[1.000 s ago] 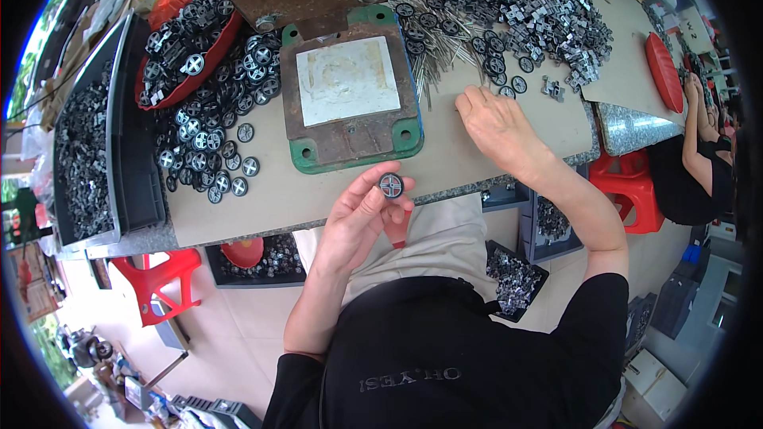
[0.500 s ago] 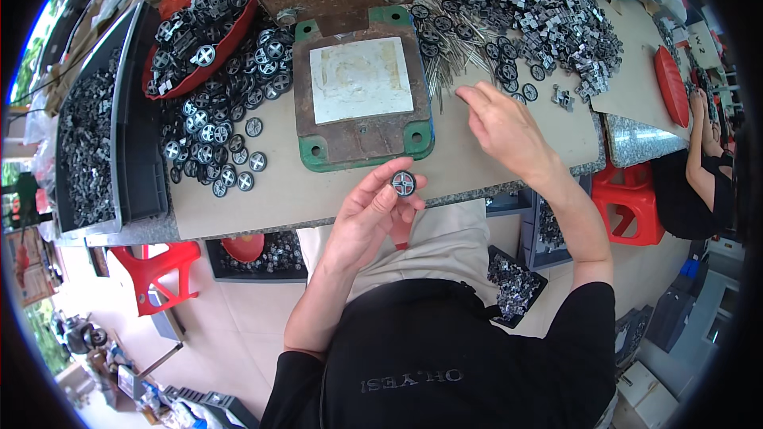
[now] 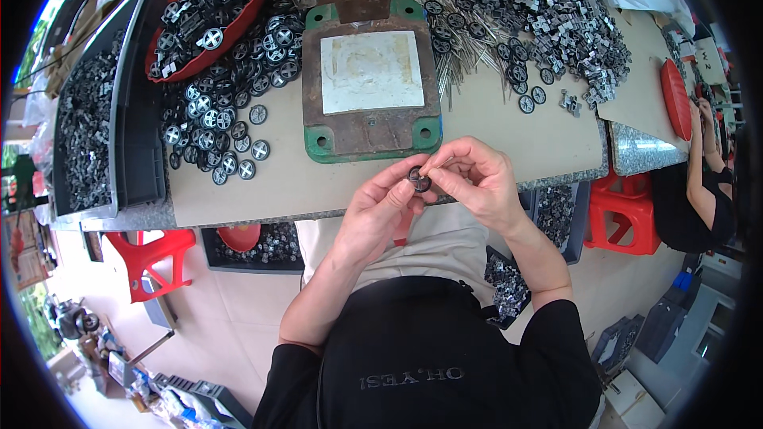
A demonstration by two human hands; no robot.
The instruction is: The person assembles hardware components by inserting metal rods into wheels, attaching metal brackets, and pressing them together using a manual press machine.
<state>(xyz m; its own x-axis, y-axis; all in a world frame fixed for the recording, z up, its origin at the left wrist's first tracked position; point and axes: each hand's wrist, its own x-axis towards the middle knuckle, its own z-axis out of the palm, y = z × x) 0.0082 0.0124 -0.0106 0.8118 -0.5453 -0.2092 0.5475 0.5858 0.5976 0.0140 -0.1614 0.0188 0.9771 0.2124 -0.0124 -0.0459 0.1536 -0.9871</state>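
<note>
Just in front of the table edge, my left hand (image 3: pixel 377 210) pinches a small black toy wheel (image 3: pixel 419 180) with silver spokes between thumb and fingers. My right hand (image 3: pixel 477 183) meets it there, thumb and forefinger pressed together at the wheel's face. Whatever those fingertips hold is too small to make out. Beyond both hands stands a green and brown metal press base (image 3: pixel 369 133) with a white pad (image 3: pixel 372 71) on top. Loose toy wheels (image 3: pixel 211 119) lie heaped to its left. Thin metal rods (image 3: pixel 461 59) lie to its right.
Small metallic-grey parts (image 3: pixel 548 8) are piled at the far right. At the left are a red bowl (image 3: pixel 208 59) of wheel parts and a dark crate (image 3: pixel 147 167). Red stools (image 3: pixel 624 218) stand below the table. A co-worker's arms (image 3: pixel 699 167) show at the right edge.
My right hand has come from beside the rods, toward me and leftward, to the wheel. My left hand still holds the wheel, now slightly further right. The view has shifted a little.
</note>
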